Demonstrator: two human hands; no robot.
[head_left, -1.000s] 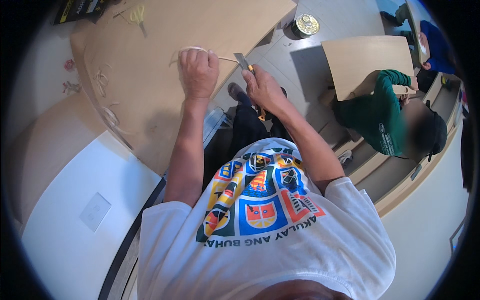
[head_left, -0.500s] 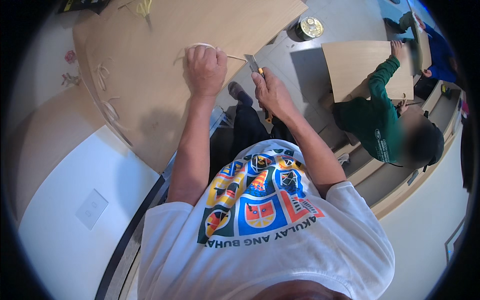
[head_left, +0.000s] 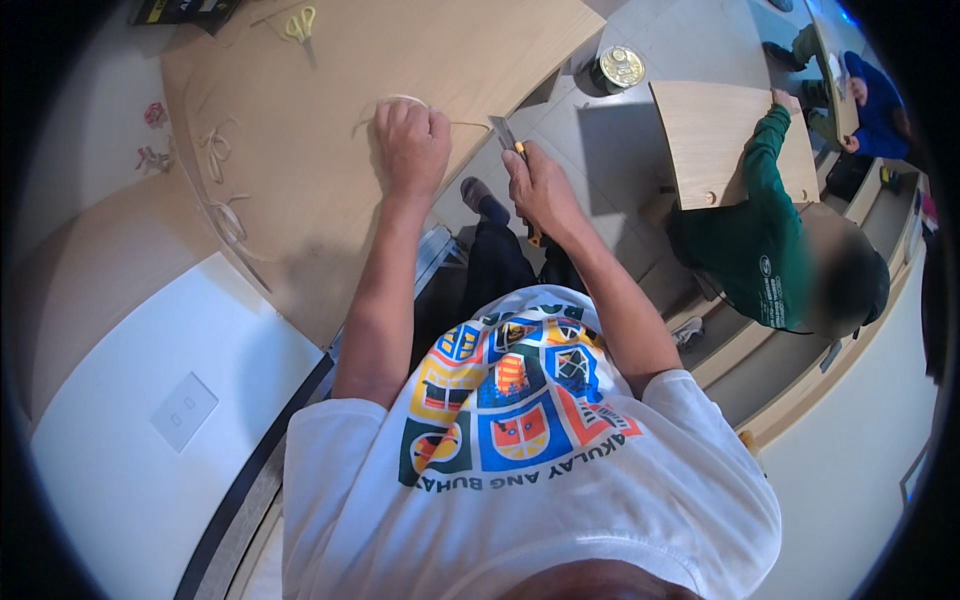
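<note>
My left hand (head_left: 412, 148) is closed in a fist and pressed on a pale wooden panel (head_left: 330, 130). Under its fingers runs a thin, light strip (head_left: 470, 125) whose loose end reaches out past the thumb side toward the panel's right edge. In my right hand (head_left: 545, 190) is a yellow-and-black utility knife (head_left: 506, 134), its blade extended and close to the strip's end. Whether blade and strip touch, I cannot tell. Yellow-handled scissors (head_left: 300, 28) lie at the panel's far side, and curled strip offcuts (head_left: 214, 150) lie along its left.
A can with a gold lid (head_left: 620, 68) stands on the floor (head_left: 600, 140) beyond the panel. At right, a person in a green top (head_left: 740, 255) works over another wooden panel (head_left: 705, 140). Someone in blue (head_left: 880, 110) is farther off. A switch plate (head_left: 185, 412) is at lower left.
The view has shifted slightly. Both my hands keep nearly the same pose, with the blade still by the strip's end. The person in green has moved an arm and their panel sits a little differently.
</note>
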